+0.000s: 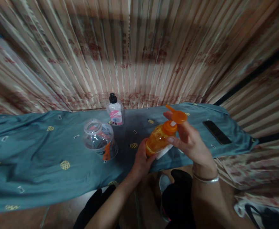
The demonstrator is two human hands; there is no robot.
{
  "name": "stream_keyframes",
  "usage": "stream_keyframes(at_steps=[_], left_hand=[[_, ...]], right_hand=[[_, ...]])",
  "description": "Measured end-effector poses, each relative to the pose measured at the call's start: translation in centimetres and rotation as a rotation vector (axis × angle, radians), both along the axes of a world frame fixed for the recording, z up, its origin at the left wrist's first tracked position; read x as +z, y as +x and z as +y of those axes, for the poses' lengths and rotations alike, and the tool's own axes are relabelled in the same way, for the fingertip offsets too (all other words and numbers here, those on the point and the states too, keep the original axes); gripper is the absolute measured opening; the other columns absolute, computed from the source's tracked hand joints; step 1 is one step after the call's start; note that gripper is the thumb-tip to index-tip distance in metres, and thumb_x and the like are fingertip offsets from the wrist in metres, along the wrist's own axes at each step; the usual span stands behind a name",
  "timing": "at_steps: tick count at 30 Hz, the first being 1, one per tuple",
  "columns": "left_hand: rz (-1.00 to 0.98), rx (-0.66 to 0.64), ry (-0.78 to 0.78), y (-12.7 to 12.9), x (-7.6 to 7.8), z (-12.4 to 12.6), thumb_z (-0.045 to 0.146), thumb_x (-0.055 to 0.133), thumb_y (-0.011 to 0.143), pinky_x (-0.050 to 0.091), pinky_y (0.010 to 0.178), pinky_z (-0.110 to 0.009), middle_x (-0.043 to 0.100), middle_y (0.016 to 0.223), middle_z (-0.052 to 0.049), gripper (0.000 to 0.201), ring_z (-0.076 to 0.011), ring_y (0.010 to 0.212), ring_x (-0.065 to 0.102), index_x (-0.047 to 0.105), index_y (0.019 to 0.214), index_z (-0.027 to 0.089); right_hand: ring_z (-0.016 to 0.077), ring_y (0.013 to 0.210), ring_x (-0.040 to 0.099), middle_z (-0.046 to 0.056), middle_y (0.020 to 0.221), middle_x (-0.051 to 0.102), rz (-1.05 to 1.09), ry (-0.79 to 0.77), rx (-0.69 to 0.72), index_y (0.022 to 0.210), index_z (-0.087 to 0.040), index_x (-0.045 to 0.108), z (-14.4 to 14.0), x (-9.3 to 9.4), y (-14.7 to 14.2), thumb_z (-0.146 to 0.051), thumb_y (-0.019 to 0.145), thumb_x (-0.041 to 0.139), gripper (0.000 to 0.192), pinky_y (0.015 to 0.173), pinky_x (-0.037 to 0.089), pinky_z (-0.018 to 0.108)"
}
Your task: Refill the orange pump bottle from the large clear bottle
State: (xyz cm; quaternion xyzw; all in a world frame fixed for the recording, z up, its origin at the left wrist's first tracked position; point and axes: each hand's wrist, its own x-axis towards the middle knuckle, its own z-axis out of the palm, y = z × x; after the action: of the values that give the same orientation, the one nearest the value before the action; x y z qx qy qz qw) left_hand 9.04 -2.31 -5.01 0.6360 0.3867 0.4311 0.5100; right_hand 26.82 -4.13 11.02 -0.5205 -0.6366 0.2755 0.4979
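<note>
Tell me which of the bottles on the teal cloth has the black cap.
The small clear bottle with the pink label, standing upright at the far edge of the teal cloth. The orange pump bottle is held in both hands; the clear jar has no cap.

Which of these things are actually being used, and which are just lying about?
In use: orange pump bottle, held at its base by the left hand, with the right hand at its pump.

Lying about: clear glass jar, small black-capped bottle, phone, on the blue cloth.
</note>
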Motion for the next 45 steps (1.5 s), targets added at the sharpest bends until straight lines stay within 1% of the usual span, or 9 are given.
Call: stream_keyframes(at_steps=[3,9,13,17,24,28,32,41,45], left_hand=[[0.005,0.006,0.004,0.0,-0.2,0.1,0.044,0.082,0.087,0.045,0.124,-0.06,0.065,0.152,-0.019,0.071,-0.0377,0.142,0.062,0.053,0.148,0.021],[0.014,0.003,0.015,0.1,-0.2,0.1,0.043,0.082,0.087,0.047,0.123,-0.059,0.067,0.149,-0.017,0.069,-0.0364,0.14,0.064,0.054,0.146,0.022],[0.016,0.007,0.021,0.1,-0.1,0.1,0.042,0.082,0.087,0.046,0.124,-0.06,0.067,0.15,-0.018,0.07,-0.0369,0.142,0.063,0.053,0.147,0.022],[0.02,0.006,0.017,0.0,-0.3,0.1,0.043,0.081,0.088,0.045,0.124,-0.06,0.064,0.154,-0.019,0.071,-0.0374,0.144,0.062,0.051,0.149,0.022],[0.019,0.016,0.024,0.1,-0.3,0.1,0.045,0.082,0.087,0.047,0.122,-0.061,0.068,0.148,-0.019,0.069,-0.0375,0.14,0.064,0.053,0.145,0.022],[0.016,0.008,0.027,0.0,-0.2,0.1,0.046,0.081,0.088,0.048,0.121,-0.059,0.068,0.147,-0.018,0.068,-0.0367,0.139,0.065,0.053,0.146,0.022],[0.018,0.011,0.022,-0.1,-0.1,0.1,0.045,0.081,0.089,0.048,0.121,-0.059,0.068,0.148,-0.018,0.068,-0.0366,0.139,0.065,0.054,0.146,0.022],[0.019,0.03,0.022,0.0,0.0,-0.1,0.044,0.081,0.089,0.05,0.12,-0.059,0.069,0.144,-0.017,0.065,-0.0354,0.136,0.067,0.053,0.144,0.023],[0.02,0.024,0.015,0.1,0.0,-0.1,0.043,0.081,0.088,0.05,0.119,-0.059,0.069,0.144,-0.017,0.066,-0.0359,0.136,0.067,0.053,0.144,0.022]], right_hand=[[0.0292,0.136,0.069,0.007,0.137,0.079,0.026,-0.02,0.036,0.129,-0.03,0.078,0.0,0.0,0.2,-0.06,0.092,0.082,0.048,0.124,0.05,0.045],[0.0306,0.135,0.069,0.006,0.134,0.079,0.0,0.07,-0.167,0.124,-0.028,0.078,0.2,-0.9,-0.4,-0.057,0.085,0.09,0.05,0.127,0.046,0.048],[0.0308,0.139,0.067,0.007,0.142,0.076,0.04,0.027,-0.05,0.135,-0.029,0.074,-0.1,-0.5,-0.2,-0.06,0.083,0.091,0.063,0.122,0.052,0.046],[0.0298,0.143,0.065,0.006,0.142,0.077,0.07,0.018,0.004,0.133,-0.031,0.076,-0.2,-0.1,-0.2,-0.061,0.092,0.082,0.051,0.124,0.05,0.046],[0.0306,0.133,0.071,0.006,0.129,0.081,0.024,0.091,-0.179,0.127,-0.03,0.077,0.1,-1.2,-0.7,-0.053,0.085,0.091,0.05,0.122,0.052,0.047],[0.03,0.135,0.069,0.007,0.137,0.078,0.03,0.067,-0.106,0.134,-0.03,0.074,0.1,-1.0,-0.5,-0.054,0.086,0.09,0.057,0.121,0.052,0.047],[0.0292,0.132,0.071,0.007,0.133,0.08,0.031,0.046,-0.053,0.128,-0.029,0.077,0.1,-0.5,-0.7,-0.054,0.094,0.082,0.043,0.122,0.05,0.047],[0.0307,0.132,0.073,0.006,0.13,0.082,0.013,0.11,-0.171,0.119,-0.03,0.08,0.3,-1.1,-1.4,-0.051,0.089,0.087,0.038,0.126,0.048,0.05],[0.031,0.134,0.071,0.007,0.131,0.082,0.007,0.076,-0.14,0.126,-0.03,0.079,0.3,-1.0,-1.2,-0.054,0.089,0.086,0.044,0.124,0.05,0.049]])
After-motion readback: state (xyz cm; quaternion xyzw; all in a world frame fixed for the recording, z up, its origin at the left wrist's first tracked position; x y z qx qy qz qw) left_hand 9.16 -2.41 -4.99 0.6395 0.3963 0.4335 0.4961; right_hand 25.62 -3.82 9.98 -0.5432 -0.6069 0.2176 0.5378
